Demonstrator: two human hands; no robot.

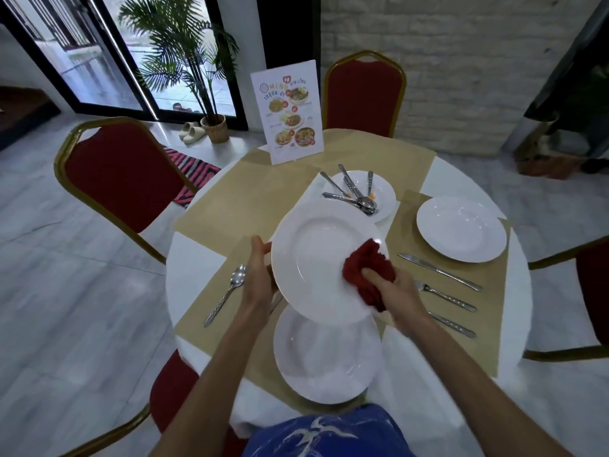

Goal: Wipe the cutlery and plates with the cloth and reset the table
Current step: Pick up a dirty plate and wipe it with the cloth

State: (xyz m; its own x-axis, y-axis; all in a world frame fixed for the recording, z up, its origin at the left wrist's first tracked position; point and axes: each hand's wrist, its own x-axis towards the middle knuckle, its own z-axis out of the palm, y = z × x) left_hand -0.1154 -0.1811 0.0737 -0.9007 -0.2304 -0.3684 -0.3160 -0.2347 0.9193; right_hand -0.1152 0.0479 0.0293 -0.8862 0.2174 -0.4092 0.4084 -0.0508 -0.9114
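Right hand [392, 288] is bunched around the red cloth [367, 275], pressing it on the raised plate [316, 258]. Left hand [258, 275] pinches that plate's left rim, fingers mostly hidden behind it. A second plate [326, 357] sits on the desk [184, 258] below, top edge covered. Spoon [227, 291] left; knife [440, 272] right.

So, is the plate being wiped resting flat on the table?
No, the left hand holds the plate tilted above another plate.
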